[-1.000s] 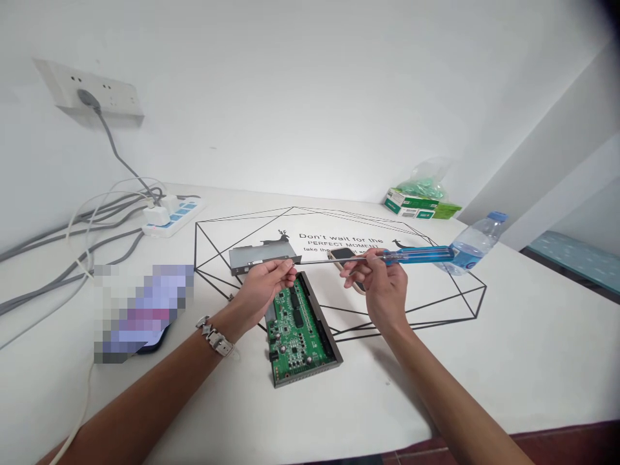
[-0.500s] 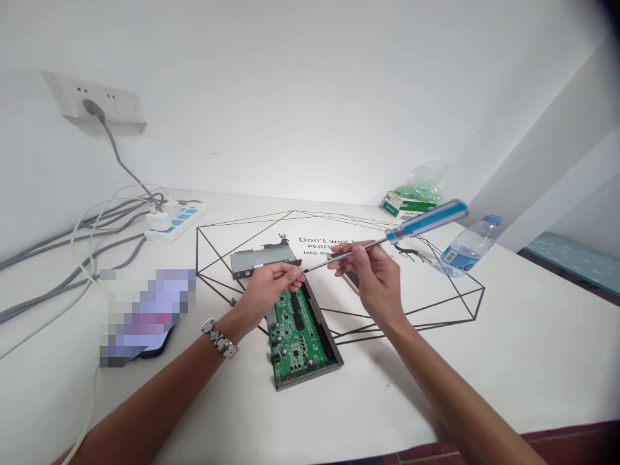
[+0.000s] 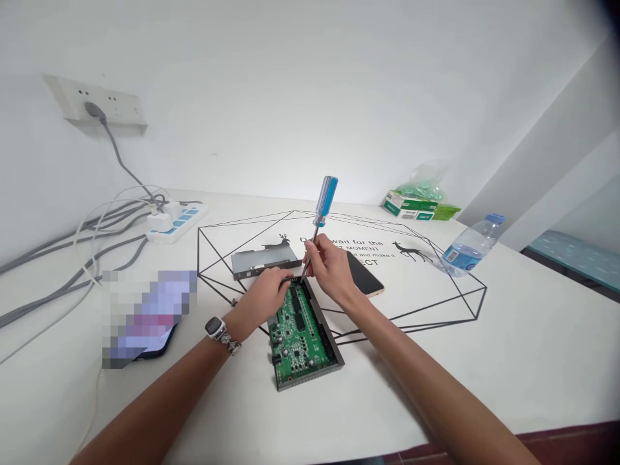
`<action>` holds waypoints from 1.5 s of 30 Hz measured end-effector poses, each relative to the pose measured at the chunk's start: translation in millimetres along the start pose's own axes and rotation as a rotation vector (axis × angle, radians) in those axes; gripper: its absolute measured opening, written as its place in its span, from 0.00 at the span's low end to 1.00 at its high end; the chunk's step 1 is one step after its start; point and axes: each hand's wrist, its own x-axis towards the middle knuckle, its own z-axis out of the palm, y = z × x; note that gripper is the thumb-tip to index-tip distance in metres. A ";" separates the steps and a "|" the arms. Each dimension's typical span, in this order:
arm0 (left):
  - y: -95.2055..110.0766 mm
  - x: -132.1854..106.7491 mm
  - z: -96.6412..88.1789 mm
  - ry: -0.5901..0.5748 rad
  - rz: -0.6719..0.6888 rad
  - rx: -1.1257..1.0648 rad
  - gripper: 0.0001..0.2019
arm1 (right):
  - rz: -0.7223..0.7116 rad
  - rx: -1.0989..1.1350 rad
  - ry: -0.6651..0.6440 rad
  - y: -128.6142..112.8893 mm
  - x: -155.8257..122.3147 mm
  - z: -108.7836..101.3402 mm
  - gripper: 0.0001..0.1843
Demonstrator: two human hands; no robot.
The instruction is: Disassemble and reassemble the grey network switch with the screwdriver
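Swinging a blue-handled screwdriver (image 3: 325,201) upright, clenching it in the right hand (image 3: 330,270), tip at the far end of a green circuit board (image 3: 301,337) on a white desk (image 3: 465,374), left hand (image 3: 261,298) resting there, grip unclear; sideways slipping risking a scratched board.

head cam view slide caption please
Right hand holds a blue-handled screwdriver to a green circuit board, left hand at its edge

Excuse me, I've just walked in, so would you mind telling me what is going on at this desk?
A person is working at a green circuit board seated in a grey metal casing. Their right hand grips a blue-handled screwdriver nearly upright, its tip down at the board's far end, while their left hand rests at that same end. A grey metal plate lies just beyond.
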 end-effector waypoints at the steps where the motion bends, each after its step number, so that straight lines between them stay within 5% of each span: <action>1: -0.4 0.7 0.2 0.008 0.006 -0.004 0.16 | -0.007 -0.004 0.006 2.1 -1.8 1.9 0.18; 28: 10.6 2.1 -8.2 -0.007 0.012 -0.020 0.14 | -0.037 -0.050 -0.021 4.3 -10.9 5.3 0.19; 39: 30.1 8.8 -9.6 0.128 0.020 -0.372 0.09 | -0.001 -0.007 -0.008 5.3 -11.0 5.9 0.20; 45: 25.5 8.6 -8.3 0.111 0.036 -0.304 0.10 | 0.034 0.015 -0.077 -2.5 -10.6 -0.3 0.09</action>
